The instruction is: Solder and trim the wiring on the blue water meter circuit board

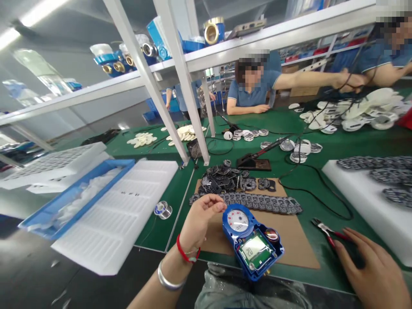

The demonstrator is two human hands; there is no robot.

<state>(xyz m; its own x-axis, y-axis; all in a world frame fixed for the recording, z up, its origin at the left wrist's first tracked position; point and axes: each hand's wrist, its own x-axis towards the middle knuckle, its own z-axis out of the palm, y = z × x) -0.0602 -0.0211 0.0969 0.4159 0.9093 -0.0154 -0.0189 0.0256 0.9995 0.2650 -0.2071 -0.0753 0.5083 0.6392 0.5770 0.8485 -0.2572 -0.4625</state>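
Blue plastic meter could skid if bumped by your left hand, fingertips pressed together, contents unclear, while your right hand spreads loosely over the pliers.

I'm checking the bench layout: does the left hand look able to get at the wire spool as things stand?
Probably yes: the wire spool is on the green bench near the left hand, with nothing visible blocking the way.

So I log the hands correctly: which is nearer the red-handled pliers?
Right: the right hand is at the handle end of the red-handled pliers; the left hand is well away, beyond the blue meter, by its round dial.
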